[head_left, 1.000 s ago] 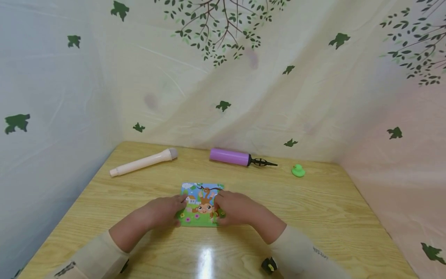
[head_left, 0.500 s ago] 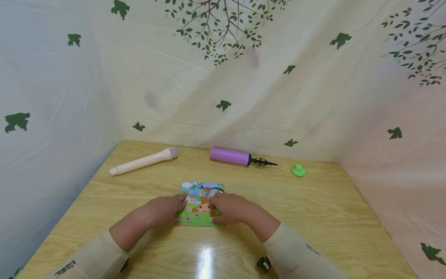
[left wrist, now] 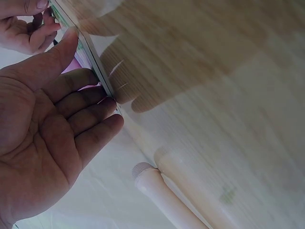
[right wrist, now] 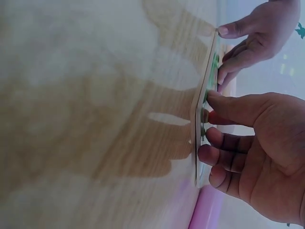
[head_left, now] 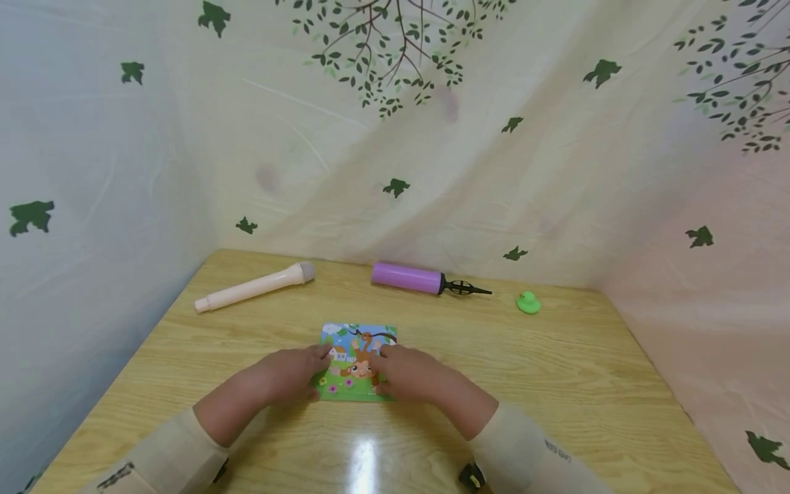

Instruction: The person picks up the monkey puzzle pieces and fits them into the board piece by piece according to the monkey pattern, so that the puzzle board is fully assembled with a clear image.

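Note:
In the head view, a square jigsaw puzzle board (head_left: 348, 391) with a cartoon monkey, house and flowers lies flat on the table. My left hand (head_left: 293, 374) holds its left side, with the thumb by the near corner; the left wrist view shows the fingers (left wrist: 95, 107) against the edge. Over the right part, my right hand (head_left: 410, 374) curls its fingers down onto the picture. It seems to pinch a puzzle piece, whose outline is mostly hidden under the hand. The right wrist view shows its thumb and fingertips on the board's upper face.
Along the back of the wooden table (head_left: 555, 384) lie a pale pink microphone-shaped stick (head_left: 253, 287), a purple hand pump (head_left: 407, 277) with a black nozzle, and a green toy duck (head_left: 528, 302). A patterned curtain (head_left: 296, 151) hangs behind the table.
My right hand has slid slightly left over the picture, then a little back to the right. The left hand and the board have stayed in place.

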`<state>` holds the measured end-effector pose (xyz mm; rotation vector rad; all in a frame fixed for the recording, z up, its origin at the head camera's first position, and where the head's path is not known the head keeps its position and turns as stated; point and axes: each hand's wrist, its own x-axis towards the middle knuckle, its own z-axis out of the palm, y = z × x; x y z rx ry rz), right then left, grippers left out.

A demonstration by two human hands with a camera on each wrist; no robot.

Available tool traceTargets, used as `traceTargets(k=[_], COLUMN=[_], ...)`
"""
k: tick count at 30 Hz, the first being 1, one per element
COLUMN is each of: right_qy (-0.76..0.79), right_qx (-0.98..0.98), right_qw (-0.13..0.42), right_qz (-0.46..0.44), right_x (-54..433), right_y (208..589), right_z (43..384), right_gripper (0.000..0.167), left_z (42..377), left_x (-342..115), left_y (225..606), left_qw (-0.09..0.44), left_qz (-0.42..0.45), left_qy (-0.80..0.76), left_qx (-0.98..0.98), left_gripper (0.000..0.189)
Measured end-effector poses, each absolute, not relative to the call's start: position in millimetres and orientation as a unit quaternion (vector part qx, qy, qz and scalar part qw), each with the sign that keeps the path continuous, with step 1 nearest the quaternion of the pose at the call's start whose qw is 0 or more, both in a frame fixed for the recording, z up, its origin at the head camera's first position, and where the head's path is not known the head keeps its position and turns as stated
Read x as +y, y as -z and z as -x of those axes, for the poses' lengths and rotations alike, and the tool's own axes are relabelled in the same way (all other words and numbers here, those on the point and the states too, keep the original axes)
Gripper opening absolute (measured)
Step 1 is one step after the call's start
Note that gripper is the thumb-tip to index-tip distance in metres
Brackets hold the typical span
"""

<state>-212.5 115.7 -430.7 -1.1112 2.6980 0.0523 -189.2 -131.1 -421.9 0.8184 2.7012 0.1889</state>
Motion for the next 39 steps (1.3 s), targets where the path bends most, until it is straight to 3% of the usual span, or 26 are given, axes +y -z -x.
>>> traceTargets(k=[14, 17, 21, 26, 32, 39], right_qy=[0.000, -0.015, -0.051, -0.014, 0.050, 0.093], right_qx=[0.919, 0.907, 0.883, 0.880, 0.893, 0.940], right_qw=[0.077, 0.059, 0.032, 0.067, 0.089, 0.060], right_qz=[0.387, 0.418, 0.466, 0.470, 0.438, 0.322], right_x=[123, 126, 132, 140, 154, 179], right_y=[438, 433, 426, 423, 416, 405], right_z=[207, 205, 202, 201, 198, 191], right_gripper=[0.019, 0.014, 0.022, 0.021, 0.028, 0.049], left_z=[190, 189, 190, 190, 190, 190], left_x=[-131, -131, -133, -135, -139, -149], left_y=[422, 421, 422, 423, 426, 425], left_qw=[0.157, 0.158, 0.161, 0.150, 0.138, 0.092], left_qz=[-0.286, -0.285, -0.276, -0.271, -0.260, -0.260], left_qy=[-0.079, -0.086, -0.101, -0.123, -0.180, -0.185], left_qx=[0.942, 0.942, 0.942, 0.943, 0.939, 0.943], left_gripper=[0.068, 0.069, 0.069, 0.070, 0.078, 0.081])
